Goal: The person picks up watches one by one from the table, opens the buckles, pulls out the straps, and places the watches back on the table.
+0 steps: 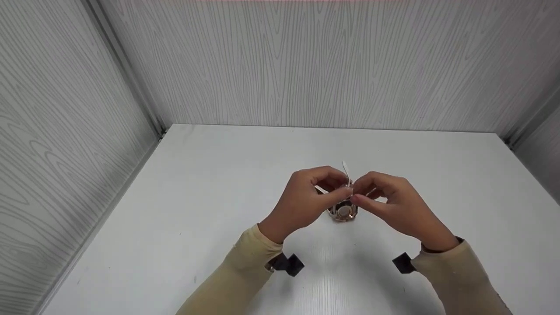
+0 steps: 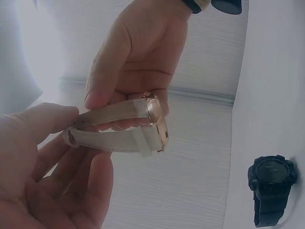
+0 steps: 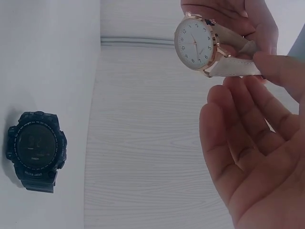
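Observation:
An analog wristwatch (image 3: 194,44) with a white dial, rose-gold case and white strap hangs between both hands. In the head view, my left hand (image 1: 306,197) pinches the strap near its top from the left. My right hand (image 1: 393,201) pinches it from the other side, fingertips close to the left hand's. A pale strap end (image 1: 345,168) sticks up between them. The left wrist view shows the buckle (image 2: 71,137) by the left fingers, where the two strap halves meet. The case (image 2: 159,125) dangles free of the fingers.
A black digital sports watch (image 3: 35,148) lies on the white table (image 1: 197,197), mostly hidden by the hands in the head view. Grey wood-grain panels (image 1: 306,65) stand behind and at the sides. Black wrist cameras (image 1: 294,264) hang below the beige sleeves.

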